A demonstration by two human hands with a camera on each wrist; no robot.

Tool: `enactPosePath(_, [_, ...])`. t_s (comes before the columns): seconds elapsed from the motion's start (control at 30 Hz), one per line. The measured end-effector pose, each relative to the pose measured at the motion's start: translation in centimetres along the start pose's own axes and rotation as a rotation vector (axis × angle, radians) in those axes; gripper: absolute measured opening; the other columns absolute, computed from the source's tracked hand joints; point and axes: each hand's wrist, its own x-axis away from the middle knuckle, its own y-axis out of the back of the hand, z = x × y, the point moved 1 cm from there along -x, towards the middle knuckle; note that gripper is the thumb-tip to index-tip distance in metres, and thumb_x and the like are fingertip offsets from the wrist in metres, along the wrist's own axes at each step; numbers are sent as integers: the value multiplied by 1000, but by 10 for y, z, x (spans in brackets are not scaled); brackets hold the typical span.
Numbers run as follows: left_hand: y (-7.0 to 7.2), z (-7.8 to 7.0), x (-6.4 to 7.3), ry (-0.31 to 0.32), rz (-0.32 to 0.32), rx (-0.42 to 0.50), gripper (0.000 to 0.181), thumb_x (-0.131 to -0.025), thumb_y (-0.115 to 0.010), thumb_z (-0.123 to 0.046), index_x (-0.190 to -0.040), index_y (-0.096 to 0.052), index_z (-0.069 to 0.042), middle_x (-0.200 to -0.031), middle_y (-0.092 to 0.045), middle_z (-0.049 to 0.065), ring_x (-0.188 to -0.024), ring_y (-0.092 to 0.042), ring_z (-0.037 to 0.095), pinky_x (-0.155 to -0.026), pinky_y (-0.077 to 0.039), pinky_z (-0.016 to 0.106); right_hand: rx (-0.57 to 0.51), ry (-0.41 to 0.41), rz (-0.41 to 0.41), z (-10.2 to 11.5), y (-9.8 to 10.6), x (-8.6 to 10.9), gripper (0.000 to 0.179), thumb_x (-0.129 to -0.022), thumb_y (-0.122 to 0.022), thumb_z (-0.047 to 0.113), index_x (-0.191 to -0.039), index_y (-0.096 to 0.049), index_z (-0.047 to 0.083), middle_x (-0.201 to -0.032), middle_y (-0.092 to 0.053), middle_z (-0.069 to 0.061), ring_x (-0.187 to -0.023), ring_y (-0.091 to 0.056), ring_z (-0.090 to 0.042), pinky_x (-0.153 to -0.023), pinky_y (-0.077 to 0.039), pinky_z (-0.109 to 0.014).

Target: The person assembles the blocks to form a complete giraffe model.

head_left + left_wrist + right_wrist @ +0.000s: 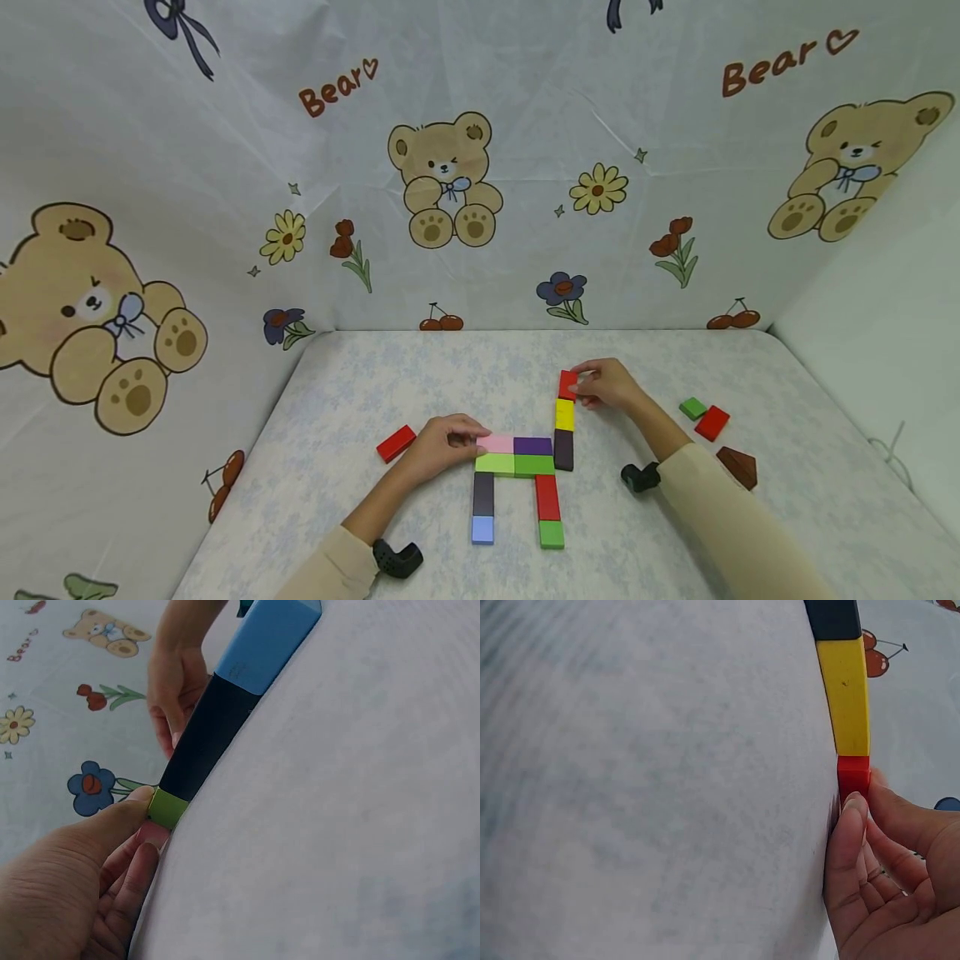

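Observation:
Flat coloured building blocks lie joined in a pattern on the table. My left hand [442, 446] is at its left end, with fingertips on the pink block [496, 444] and the thumb against the lime block [495, 464]. In the left wrist view, the pink block [152, 833] shows between the fingertips. My right hand [611, 386] pinches a red block [567, 384] at the top of the right column, above a yellow block [565, 414] and a dark block [563, 450]. In the right wrist view, thumb and fingers hold the red block [853, 778] against the yellow one's end.
A loose red block [396, 443] lies left of the pattern. At right lie a green block [693, 408], another red block [712, 423] and a brown pentagon piece [737, 467]. Two legs of blocks, ending in blue [483, 530] and green [551, 534], extend toward me.

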Motion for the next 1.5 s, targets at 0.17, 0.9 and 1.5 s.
enactPosePath(0.17, [0, 0, 0, -4, 0, 3, 26, -88, -82, -24, -114, -79, -20, -105, -71, -6, -83, -61, 11, -70, -53, 26, 4, 19, 8, 2, -2, -1, 44, -93, -76, 13, -134, -63, 1, -78, -66, -9, -57, -61, -18, -58, -57, -29])
enactPosePath(0.9, [0, 1, 0, -14, 5, 27, 25, -88, -82, -24, -113, -79, -18, -107, -71, -4, -84, -61, 11, -71, -53, 25, 14, 81, 16, -3, -3, 1, 43, -93, -77, 15, -131, -65, 0, -79, -66, -8, -60, -60, -18, -58, -57, -29])
enactPosePath(1.5, [1, -3, 1, 15, 2, 29, 25, -88, -82, -23, -112, -79, -21, -105, -71, -6, -84, -61, 13, -72, -52, 25, 45, 57, 17, -3, -3, 0, 51, -94, -76, 19, -138, -60, 0, -85, -68, -9, -65, -62, -19, -62, -57, -29])
